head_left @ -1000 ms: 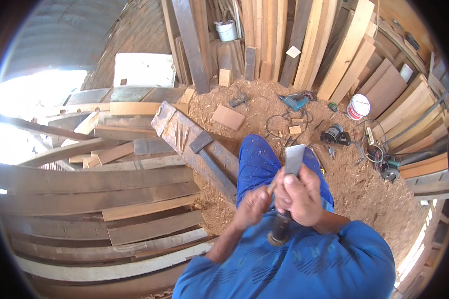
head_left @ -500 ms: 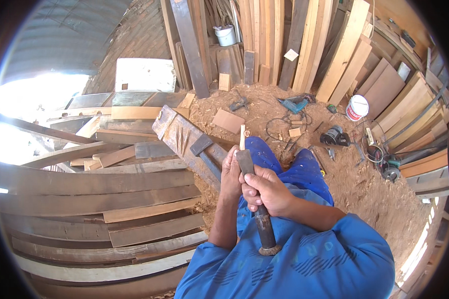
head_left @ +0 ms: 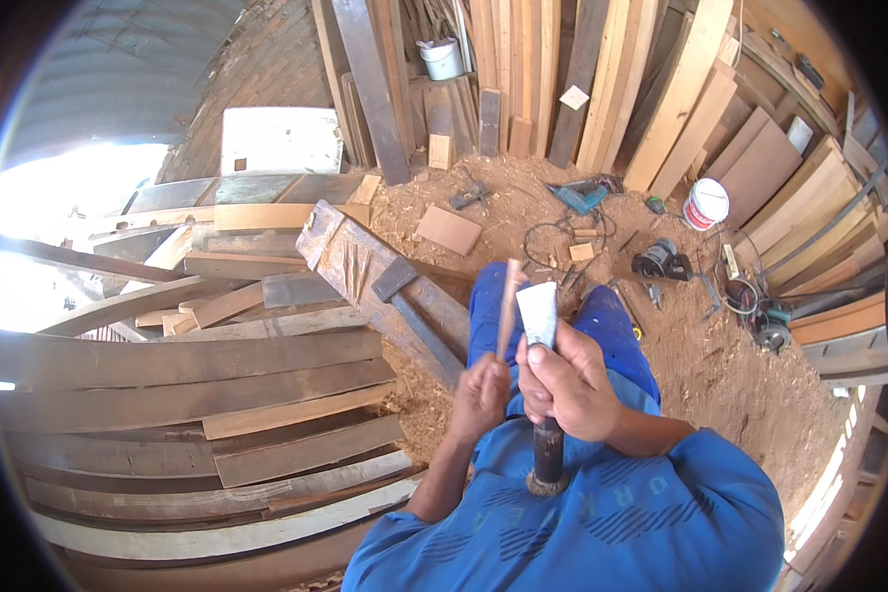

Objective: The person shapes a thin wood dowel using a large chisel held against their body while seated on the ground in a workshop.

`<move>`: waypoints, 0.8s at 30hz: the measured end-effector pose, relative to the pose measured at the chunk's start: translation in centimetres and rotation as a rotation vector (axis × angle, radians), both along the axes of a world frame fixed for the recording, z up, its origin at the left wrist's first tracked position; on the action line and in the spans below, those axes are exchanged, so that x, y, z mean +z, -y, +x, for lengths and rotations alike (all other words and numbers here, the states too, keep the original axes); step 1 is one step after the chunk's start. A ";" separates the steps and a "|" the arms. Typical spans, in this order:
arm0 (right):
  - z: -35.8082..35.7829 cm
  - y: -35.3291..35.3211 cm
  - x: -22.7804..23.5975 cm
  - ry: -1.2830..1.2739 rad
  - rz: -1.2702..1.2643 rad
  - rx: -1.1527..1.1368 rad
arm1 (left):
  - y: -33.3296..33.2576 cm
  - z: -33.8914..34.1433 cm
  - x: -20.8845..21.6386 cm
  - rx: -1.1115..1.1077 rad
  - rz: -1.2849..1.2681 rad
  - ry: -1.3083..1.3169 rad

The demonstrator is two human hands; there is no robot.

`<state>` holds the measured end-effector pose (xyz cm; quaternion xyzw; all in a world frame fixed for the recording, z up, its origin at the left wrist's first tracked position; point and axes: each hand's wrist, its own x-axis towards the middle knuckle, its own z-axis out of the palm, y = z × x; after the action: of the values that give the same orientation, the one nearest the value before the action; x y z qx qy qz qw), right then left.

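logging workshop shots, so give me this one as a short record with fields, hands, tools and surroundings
left hand: grips a thin wooden stick, pointing up
right hand: closed around a chisel, broad blade up, dark handle below
slanted plank: a dark hammer lies on it
ground: wood shavings, a teal power tool, a white bucket with red label
person's left: layered boards
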<state>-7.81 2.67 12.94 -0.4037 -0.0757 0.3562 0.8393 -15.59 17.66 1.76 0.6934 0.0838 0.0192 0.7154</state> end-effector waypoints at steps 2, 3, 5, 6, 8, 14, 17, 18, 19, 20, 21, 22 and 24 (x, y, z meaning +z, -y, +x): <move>0.4 0.0 -0.2 0.017 -0.035 0.023 | -1.0 0.5 0.2 0.079 -0.016 -0.010; 0.9 0.1 -0.1 0.020 -0.031 0.029 | -1.4 1.0 0.3 0.085 -0.013 -0.006; 2.2 0.4 0.3 0.236 -0.092 -0.204 | -2.0 1.7 0.6 0.100 -0.006 0.114; 3.3 0.2 -0.2 0.302 -0.268 -0.309 | -2.1 1.8 1.1 0.071 0.059 0.118; 5.4 0.2 0.1 0.386 -0.437 -0.289 | -2.1 1.8 1.8 -0.042 0.143 0.146; 5.9 0.0 -3.4 0.404 -0.456 -0.162 | -1.8 2.5 0.9 -0.282 0.413 0.195; 5.1 -0.3 -4.4 0.384 -0.444 -0.138 | -0.7 3.4 2.2 -0.123 -0.119 0.064; 4.9 -0.6 -4.6 0.421 -0.454 -0.125 | 0.0 3.7 2.5 -0.078 -0.252 0.021; 4.6 -1.0 -4.8 0.457 -0.464 -0.115 | -0.2 3.8 2.4 -0.064 -0.247 0.027; 4.1 -1.4 -5.1 0.376 -0.425 -0.095 | -0.5 3.8 2.2 -0.109 -0.338 -0.006; 4.2 -1.6 -5.0 0.380 -0.426 -0.090 | -0.3 4.0 2.1 -0.160 -0.437 -0.040; 4.3 -1.7 -4.7 0.468 -0.493 -0.120 | 0.2 4.1 2.2 -0.084 -0.405 -0.049; 4.7 -1.8 -4.9 0.555 -0.576 -0.159 | -0.1 3.8 2.2 -0.054 -0.435 -0.089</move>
<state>-3.15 4.43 8.06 -0.7078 -0.1647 0.1743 0.6644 -11.76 17.81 3.99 0.5250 0.0987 -0.0489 0.8439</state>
